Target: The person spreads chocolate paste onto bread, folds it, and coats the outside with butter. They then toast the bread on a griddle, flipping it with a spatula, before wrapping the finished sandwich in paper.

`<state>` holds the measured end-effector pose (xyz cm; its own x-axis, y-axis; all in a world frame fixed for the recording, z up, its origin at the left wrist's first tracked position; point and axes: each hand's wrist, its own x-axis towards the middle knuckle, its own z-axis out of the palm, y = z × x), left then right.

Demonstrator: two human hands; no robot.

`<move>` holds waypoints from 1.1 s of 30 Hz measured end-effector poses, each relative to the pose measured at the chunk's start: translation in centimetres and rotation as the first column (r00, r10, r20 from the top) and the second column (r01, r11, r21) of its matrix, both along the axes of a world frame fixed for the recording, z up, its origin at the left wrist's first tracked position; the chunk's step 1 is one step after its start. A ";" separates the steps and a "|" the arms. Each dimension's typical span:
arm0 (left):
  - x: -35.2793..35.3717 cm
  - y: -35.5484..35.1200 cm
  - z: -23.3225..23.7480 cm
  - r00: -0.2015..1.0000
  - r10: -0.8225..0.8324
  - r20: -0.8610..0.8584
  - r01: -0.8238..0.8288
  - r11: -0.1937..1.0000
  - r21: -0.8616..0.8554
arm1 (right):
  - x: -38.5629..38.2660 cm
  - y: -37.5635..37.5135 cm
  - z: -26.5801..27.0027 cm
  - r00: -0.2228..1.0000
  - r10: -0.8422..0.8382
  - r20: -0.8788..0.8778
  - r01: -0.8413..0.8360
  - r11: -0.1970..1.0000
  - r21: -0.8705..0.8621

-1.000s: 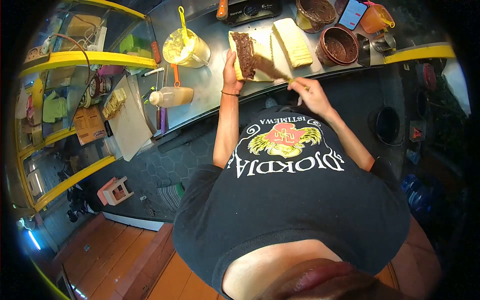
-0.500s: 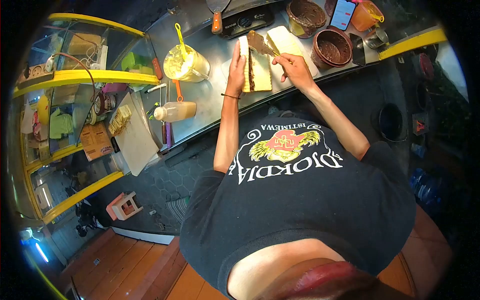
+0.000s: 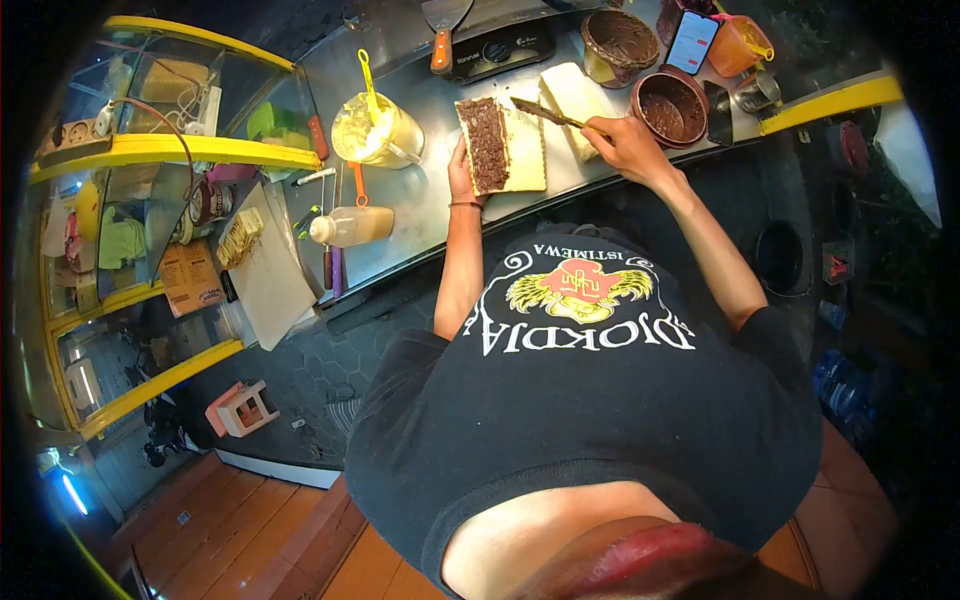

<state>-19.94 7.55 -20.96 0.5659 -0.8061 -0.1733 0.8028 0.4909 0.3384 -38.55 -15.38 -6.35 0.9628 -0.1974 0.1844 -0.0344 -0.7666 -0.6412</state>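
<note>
A slab of bread (image 3: 522, 150) lies flat on the steel counter (image 3: 420, 185), its left half covered in chocolate spread (image 3: 487, 142). My left hand (image 3: 461, 172) rests against the slab's near left edge. My right hand (image 3: 627, 142) grips a spreading knife (image 3: 545, 113) whose chocolate-smeared blade points left over the slab's far right corner. A second pale bread slab (image 3: 572, 95) lies just right of the first, partly behind my right hand.
A tub of yellow spread (image 3: 375, 130) with a yellow spoon stands left of the bread, a squeeze bottle (image 3: 352, 226) lies nearer. Two brown chocolate tubs (image 3: 671, 105) and a phone (image 3: 692, 40) sit at the right. A small stove (image 3: 500, 45) is behind. A cutting board (image 3: 265, 260) sits left.
The bread slab, tilted up on edge half a second ago, now lies flat with the chocolate facing up. My right hand and knife drew back to the right.
</note>
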 end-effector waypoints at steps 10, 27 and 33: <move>-0.1 -0.2 0.0 0.999 0.043 -0.030 -0.044 0.998 -0.046 | -1.2 1.4 4.2 0.937 0.287 -0.201 -0.332 0.910 -0.250; 0.0 0.3 -0.6 0.999 0.021 -0.025 -0.023 0.996 -0.084 | -8.3 4.0 -4.2 0.887 0.054 -0.459 0.440 0.208 0.874; 0.2 0.4 -0.9 0.998 0.055 0.025 -0.055 0.998 -0.015 | -12.6 -2.1 1.1 0.956 -0.170 -0.238 0.289 0.429 0.856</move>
